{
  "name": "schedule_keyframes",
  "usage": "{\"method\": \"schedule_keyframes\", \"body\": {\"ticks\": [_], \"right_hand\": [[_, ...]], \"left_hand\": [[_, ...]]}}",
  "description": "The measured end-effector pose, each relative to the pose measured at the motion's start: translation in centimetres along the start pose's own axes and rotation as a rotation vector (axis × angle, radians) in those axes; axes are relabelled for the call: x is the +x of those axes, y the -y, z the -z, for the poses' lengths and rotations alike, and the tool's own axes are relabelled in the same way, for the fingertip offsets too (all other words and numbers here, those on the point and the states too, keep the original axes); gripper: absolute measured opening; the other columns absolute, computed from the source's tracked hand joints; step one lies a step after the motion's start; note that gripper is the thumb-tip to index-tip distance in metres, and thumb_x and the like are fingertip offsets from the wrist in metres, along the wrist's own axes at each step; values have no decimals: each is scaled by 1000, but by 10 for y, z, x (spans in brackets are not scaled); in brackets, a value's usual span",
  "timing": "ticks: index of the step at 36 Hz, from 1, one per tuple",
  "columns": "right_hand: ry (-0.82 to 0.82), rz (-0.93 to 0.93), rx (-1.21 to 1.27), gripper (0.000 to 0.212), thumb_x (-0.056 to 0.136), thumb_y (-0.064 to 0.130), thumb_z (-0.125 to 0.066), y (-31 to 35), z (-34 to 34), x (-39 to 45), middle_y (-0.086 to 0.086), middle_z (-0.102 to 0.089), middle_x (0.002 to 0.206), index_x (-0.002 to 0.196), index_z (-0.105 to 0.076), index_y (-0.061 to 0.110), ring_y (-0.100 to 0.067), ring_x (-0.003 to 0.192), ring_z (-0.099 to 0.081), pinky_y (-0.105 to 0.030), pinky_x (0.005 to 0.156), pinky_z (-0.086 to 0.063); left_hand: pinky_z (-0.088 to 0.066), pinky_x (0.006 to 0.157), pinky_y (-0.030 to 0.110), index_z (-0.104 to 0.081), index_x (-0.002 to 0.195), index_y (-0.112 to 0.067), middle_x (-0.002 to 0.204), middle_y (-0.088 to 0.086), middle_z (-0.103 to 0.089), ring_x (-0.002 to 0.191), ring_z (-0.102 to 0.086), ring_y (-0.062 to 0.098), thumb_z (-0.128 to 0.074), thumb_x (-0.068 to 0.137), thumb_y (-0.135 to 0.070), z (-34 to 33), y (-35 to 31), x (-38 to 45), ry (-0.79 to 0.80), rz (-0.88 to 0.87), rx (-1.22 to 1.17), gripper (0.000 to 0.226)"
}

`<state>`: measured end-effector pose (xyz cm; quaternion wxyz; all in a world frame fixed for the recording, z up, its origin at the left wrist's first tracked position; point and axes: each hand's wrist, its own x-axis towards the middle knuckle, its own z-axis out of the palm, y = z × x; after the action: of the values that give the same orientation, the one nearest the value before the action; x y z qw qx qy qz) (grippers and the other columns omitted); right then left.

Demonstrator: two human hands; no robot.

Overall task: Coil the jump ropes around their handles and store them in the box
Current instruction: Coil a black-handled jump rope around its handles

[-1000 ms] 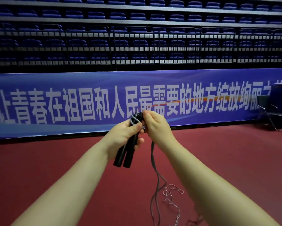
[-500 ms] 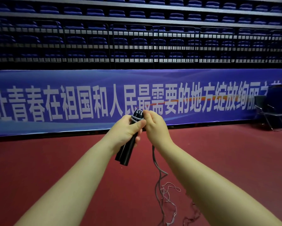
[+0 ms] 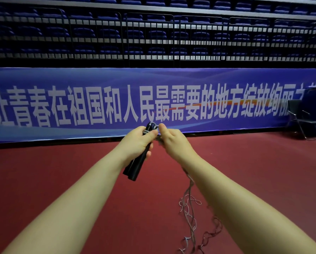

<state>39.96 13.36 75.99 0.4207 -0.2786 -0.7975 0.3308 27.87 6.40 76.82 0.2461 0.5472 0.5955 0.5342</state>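
Note:
My left hand (image 3: 138,142) grips two black jump rope handles (image 3: 137,165) held together, their lower ends pointing down and left. A few turns of grey rope sit around the handles' top end (image 3: 150,126). My right hand (image 3: 172,142) pinches the grey rope right beside that top end. From under my right wrist the rope (image 3: 189,191) hangs down to the red floor, where its slack lies in tangled loops (image 3: 190,222). No box is in view.
Red sports floor (image 3: 62,171) stretches ahead to a long blue banner (image 3: 98,105) with white characters. Black railings and rows of blue seats rise behind it. A black folding chair (image 3: 303,120) stands at the far right by the banner.
Both hands have stayed together at the handles' top end. The handles' lower ends have swung a little, and the hanging rope has shifted right, partly behind my right forearm.

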Motion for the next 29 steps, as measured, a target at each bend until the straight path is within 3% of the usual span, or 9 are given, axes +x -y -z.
{"method": "schedule_keyframes", "body": {"ticks": [3,6,10,13,15,18,20,24,29], "right_hand": [[316,-118,-120,48,100,49,-38,-1,19,-3,2,-50,53,72,-56,15,-12,44,-41,-22,45,-33],[578,-101,-435,15,96,32,-55,3,43,-8,4,-56,72,92,-63,20,-7,54,-49,-19,50,-40],[525,44,-634,12,94,26,-59,12,49,-10,0,-62,80,96,-68,19,-11,64,-48,-26,58,-38],[475,199,-682,16,93,26,-60,23,46,-10,-1,-63,79,95,-70,13,-7,58,-45,-20,51,-34],[448,258,-607,14,92,25,-62,29,46,-8,5,-63,76,93,-71,14,-3,55,-47,-14,50,-36],[387,285,-431,6,90,22,-66,31,42,-2,10,-66,76,86,-71,21,-2,64,-59,-18,60,-46],[368,246,-259,11,89,19,-68,27,37,3,12,-64,66,78,-67,22,3,55,-54,-15,53,-41],[385,57,153,19,89,15,-67,10,27,6,9,-53,54,73,-57,17,-7,46,-40,-19,44,-28],[390,-278,536,32,95,20,-56,-7,3,1,3,-40,51,67,-42,18,-6,36,-32,-17,36,-14]], "left_hand": [[-46,53,28,-53,92,-15,67,1,-57,49,-53,13,-56,93,-37,10,17,2,-16,-7,225,22],[-48,59,31,-53,92,-14,67,-1,-61,51,-57,13,-56,93,-36,22,28,-1,-7,-13,450,23],[-47,59,31,-53,89,-18,68,-2,-61,54,-58,11,-57,91,-41,30,27,-4,98,-11,685,23],[-44,60,28,-54,88,-22,76,-5,-61,63,-56,11,-58,89,-46,27,21,-10,219,-9,840,24],[-51,70,37,-55,93,-23,88,-1,-66,76,-63,17,-59,87,-48,24,20,-15,294,-21,853,26],[-52,80,44,-55,99,-23,95,0,-66,85,-64,20,-60,86,-47,17,14,-24,346,-67,866,28],[-51,81,44,-55,102,-20,94,1,-66,84,-64,20,-60,87,-43,12,9,-30,361,-107,831,28],[-46,65,28,-51,86,-21,78,-6,-59,67,-55,10,-61,88,-38,11,5,-36,286,-164,755,20],[-47,70,24,-59,102,-19,87,0,-65,74,-58,11,-61,90,-29,11,12,-34,192,-201,554,16]]}}
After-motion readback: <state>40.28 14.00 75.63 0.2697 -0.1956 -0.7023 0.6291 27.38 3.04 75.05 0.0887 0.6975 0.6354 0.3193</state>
